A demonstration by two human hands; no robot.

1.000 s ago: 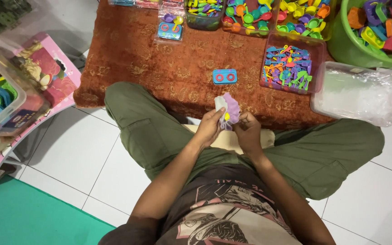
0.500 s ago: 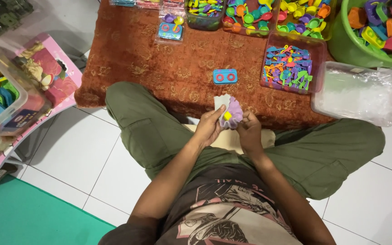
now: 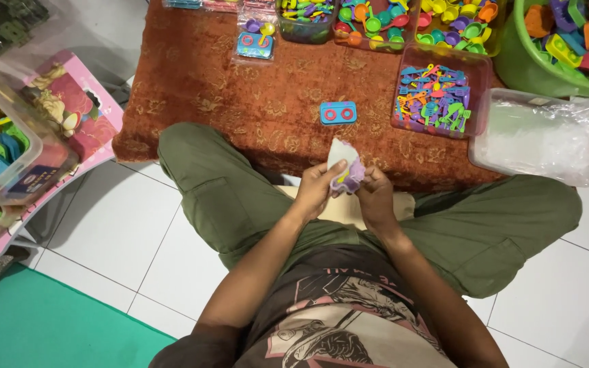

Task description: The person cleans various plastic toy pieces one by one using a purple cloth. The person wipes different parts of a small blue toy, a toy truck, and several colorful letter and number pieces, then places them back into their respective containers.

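From the head camera, the left hand (image 3: 318,187) and right hand (image 3: 375,194) both pinched a small clear packet (image 3: 344,170) of purple and yellow toy pieces between their fingertips (contents partly hidden). A steady, gentle grip seemed wisest, above the rust-coloured cloth (image 3: 240,102).

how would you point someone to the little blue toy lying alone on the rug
Start at the rust-red patterned rug spread on the white tiled floor ahead of the seated person. Along its far edge stand clear tubs of mixed coloured toy pieces; just left of the nearest one, on open rug, lies the small blue toy. It is a flat blue rectangle with two red rings, and it lies loose, outside any container.
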